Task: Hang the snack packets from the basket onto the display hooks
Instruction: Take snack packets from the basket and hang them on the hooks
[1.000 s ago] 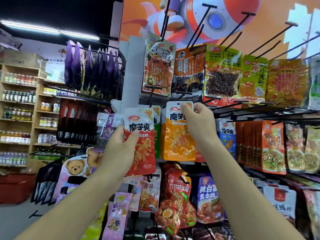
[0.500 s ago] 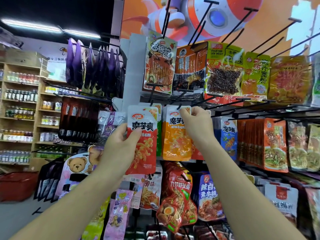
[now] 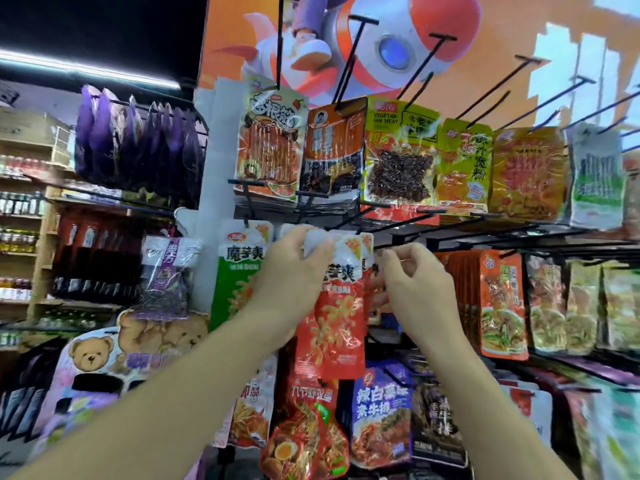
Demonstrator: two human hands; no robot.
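Left hand [image 3: 294, 268] grips the red packet [image 3: 332, 323] by its top; right hand [image 3: 415, 282] curled, hold unclear; the hole could miss the hook [image 3: 415, 219], dropping it.

A snack packet [image 3: 330, 317] sits at centre between the left hand [image 3: 289, 271] and right hand [image 3: 414, 285], below a row of display hooks [image 3: 405, 221]; store shelves [image 3: 24, 216] stand far left.

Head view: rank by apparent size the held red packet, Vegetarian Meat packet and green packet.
red packet, nearest the camera, so unsure
Vegetarian Meat packet
green packet, partly behind the left hand
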